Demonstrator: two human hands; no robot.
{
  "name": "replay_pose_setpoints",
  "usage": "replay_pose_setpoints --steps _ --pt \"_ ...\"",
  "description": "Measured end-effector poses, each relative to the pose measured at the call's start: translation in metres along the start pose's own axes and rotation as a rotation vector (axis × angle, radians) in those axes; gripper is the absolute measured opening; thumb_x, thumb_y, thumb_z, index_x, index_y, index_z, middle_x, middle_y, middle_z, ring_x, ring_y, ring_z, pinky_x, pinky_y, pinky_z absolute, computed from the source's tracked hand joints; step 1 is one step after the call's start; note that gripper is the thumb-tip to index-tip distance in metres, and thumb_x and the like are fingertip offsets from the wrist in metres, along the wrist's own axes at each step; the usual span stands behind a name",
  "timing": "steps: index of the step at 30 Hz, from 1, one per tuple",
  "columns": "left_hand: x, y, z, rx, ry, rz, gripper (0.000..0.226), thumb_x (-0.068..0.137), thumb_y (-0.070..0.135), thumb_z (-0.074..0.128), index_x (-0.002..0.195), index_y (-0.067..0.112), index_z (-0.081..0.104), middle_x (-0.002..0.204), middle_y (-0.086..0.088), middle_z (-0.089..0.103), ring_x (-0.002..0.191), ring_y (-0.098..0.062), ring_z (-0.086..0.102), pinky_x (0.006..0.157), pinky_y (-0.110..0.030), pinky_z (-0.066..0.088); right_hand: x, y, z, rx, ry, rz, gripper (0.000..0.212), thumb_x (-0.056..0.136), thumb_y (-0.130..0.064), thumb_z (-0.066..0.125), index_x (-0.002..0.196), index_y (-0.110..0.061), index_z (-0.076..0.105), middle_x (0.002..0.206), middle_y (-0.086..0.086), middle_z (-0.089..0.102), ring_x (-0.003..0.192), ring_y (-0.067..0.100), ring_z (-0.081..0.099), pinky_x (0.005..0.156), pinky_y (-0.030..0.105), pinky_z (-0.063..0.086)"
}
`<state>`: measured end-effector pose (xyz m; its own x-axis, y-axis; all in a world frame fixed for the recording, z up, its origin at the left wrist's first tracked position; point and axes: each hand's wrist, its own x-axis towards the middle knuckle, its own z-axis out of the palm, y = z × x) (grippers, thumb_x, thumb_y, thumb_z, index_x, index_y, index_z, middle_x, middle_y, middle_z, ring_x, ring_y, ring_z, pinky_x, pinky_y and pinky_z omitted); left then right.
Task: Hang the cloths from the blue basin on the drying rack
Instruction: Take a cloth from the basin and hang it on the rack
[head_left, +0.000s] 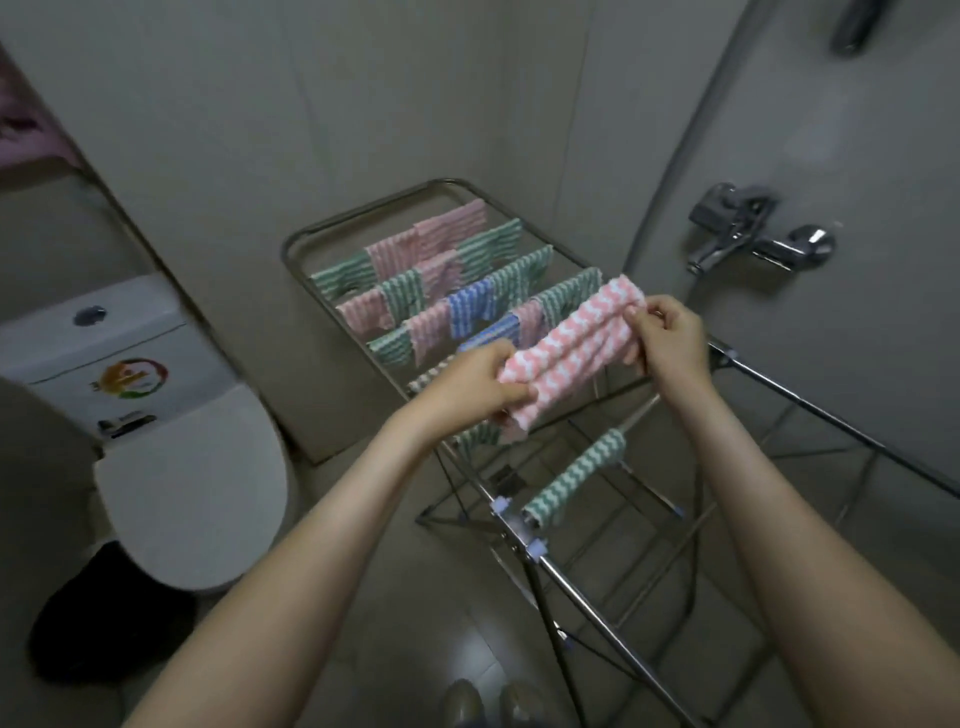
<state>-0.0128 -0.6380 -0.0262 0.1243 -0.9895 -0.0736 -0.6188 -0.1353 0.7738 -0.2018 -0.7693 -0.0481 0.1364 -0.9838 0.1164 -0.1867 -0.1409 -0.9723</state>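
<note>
Both grips pinching: left grip (470, 387) holds the near end of the pink-and-white wavy-striped microfibre cloth (571, 353), fingers curled round its edge. Right grip (670, 338) pinches the far end, thumb on top. Cloth is stretched between the two bare hands, bunched lengthwise into folds, held in the air above the middle rails of the silver metal folding drying rack (613, 587), not yet on a rail. Far half of rack carries rows of small striped cloths (410, 296) in pink, green and blue; one green-and-white wavy cloth (576, 480) hangs on a nearer rail. Blue basin not in view.

Step in hand: spreading and positioning this cloth for hanging. Task looks well along; how many cloths are left cannot be judged. Next move calls for flattening the folds and lowering the cloth over a free rail, probably the one just below the hands (blur makes the rails hard to separate), then releasing with both sides draped evenly.
</note>
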Motion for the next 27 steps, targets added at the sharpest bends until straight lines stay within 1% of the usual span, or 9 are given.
replay_pose_setpoints --steps 5,10,12,15,17,19,22,25,27 --pt "0.017 0.012 0.047 -0.193 -0.241 -0.035 0.021 0.085 0.013 0.068 0.083 0.013 0.047 0.067 0.002 0.048 0.06 -0.021 0.062 0.047 -0.023 0.045 -0.006 0.036 -0.051 -0.088 0.127 0.111 0.025 0.091 -0.005 0.056 0.07 -0.018 0.054 0.039 -0.012 0.05 0.034 -0.001 0.04 0.038 0.014 0.032" --pt "0.034 0.013 0.09 -0.236 -0.36 -0.139 0.019 0.086 0.008 0.066 0.083 0.01 0.048 0.073 -0.005 0.055 0.055 -0.019 0.062 0.058 -0.034 0.057 -0.007 0.073 -0.081 -0.244 0.117 0.205 0.015 0.087 -0.017 0.061 0.073 -0.019 0.057 0.061 0.0 0.052 0.053 0.008 0.047 0.056 0.029 0.039" --pt "0.04 0.008 0.102 -0.22 -0.377 -0.18 0.018 0.087 0.009 0.065 0.083 0.011 0.048 0.075 -0.005 0.057 0.055 -0.018 0.063 0.06 -0.035 0.057 -0.004 0.088 -0.084 -0.304 0.088 0.237 0.01 0.086 -0.022 0.062 0.078 -0.014 0.061 0.071 0.008 0.056 0.065 0.02 0.051 0.062 0.031 0.043" --pt "0.047 -0.003 0.116 -0.206 -0.353 -0.254 0.014 0.088 0.009 0.064 0.09 0.011 0.05 0.078 -0.009 0.061 0.063 -0.026 0.066 0.069 -0.044 0.058 -0.001 0.1 -0.079 -0.338 0.04 0.269 0.015 0.088 -0.018 0.06 0.095 -0.005 0.062 0.082 0.007 0.06 0.07 0.018 0.053 0.057 0.019 0.04" --pt "0.055 -0.012 0.124 -0.178 -0.302 -0.302 0.015 0.088 0.01 0.063 0.093 0.008 0.05 0.079 -0.012 0.062 0.066 -0.029 0.065 0.068 -0.047 0.057 0.004 0.108 -0.072 -0.36 -0.001 0.289 0.021 0.087 -0.016 0.061 0.105 -0.005 0.06 0.091 0.006 0.06 0.079 0.018 0.054 0.059 0.021 0.039" --pt "0.061 -0.02 0.13 -0.082 -0.236 -0.33 0.014 0.086 0.012 0.062 0.094 0.007 0.052 0.089 -0.015 0.063 0.076 -0.031 0.065 0.07 -0.047 0.056 0.008 0.115 -0.065 -0.381 -0.087 0.308 0.039 0.085 -0.016 0.065 0.122 -0.009 0.053 0.104 0.005 0.058 0.093 0.019 0.055 0.073 0.022 0.039" --pt "0.07 -0.032 0.142 0.085 -0.129 -0.424 0.045 0.086 0.019 0.06 0.125 0.006 0.04 0.119 -0.015 0.056 0.102 -0.029 0.056 0.082 -0.037 0.047 0.014 0.131 -0.058 -0.561 -0.36 0.204 0.074 0.082 -0.022 0.069 0.145 -0.021 0.031 0.141 0.005 0.044 0.126 0.023 0.04 0.101 0.033 0.033" --pt "0.071 -0.033 0.151 0.115 -0.096 -0.39 0.073 0.086 0.031 0.064 0.142 0.01 0.022 0.145 -0.015 0.033 0.133 -0.031 0.034 0.107 -0.042 0.035 0.014 0.143 -0.055 -0.864 -0.658 0.001 0.065 0.083 -0.04 0.067 0.141 -0.034 0.038 0.15 -0.007 0.033 0.14 0.019 0.021 0.11 0.038 0.013" --pt "0.073 -0.031 0.159 0.186 -0.226 -0.32 0.07 0.086 0.04 0.063 0.139 0.009 0.03 0.143 -0.015 0.039 0.132 -0.029 0.038 0.104 -0.037 0.036 0.012 0.151 -0.052 -0.957 -0.783 -0.073 0.053 0.083 -0.047 0.064 0.132 -0.033 0.051 0.145 -0.011 0.04 0.141 0.015 0.019 0.109 0.033 0.006"
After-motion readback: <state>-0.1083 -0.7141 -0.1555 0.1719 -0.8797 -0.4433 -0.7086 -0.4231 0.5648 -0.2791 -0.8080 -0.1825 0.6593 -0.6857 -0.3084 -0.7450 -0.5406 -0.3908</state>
